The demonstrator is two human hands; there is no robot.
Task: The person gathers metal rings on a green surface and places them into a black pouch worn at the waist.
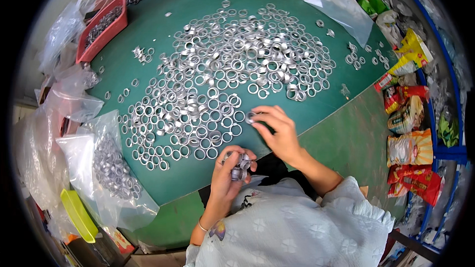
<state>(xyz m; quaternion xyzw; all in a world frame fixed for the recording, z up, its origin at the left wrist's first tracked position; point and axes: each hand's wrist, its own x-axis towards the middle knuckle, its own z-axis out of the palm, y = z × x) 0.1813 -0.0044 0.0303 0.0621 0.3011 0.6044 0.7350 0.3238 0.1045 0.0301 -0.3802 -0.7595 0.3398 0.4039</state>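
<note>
Principal risk: spillage from the left hand (222, 180), curled around a stacked clutch of rings (240, 164) above the near edge of the tabletop (316, 108). If its grip loosens as another is added, pieces could drop to the lap or floor. The right hand (281, 136) pinches a single ring (249, 117) between thumb and fingertips at the near right side of the spread; an off-centre pinch could let it slip. A miscount is also possible, since the fingers partly cover the held pieces.

Condition: the rings are silver-grey, shiny and open-centred, some bearing small side lugs. Loose rings (252, 52) lie flat or overlapping across the middle; surface defects cannot be judged.
</note>
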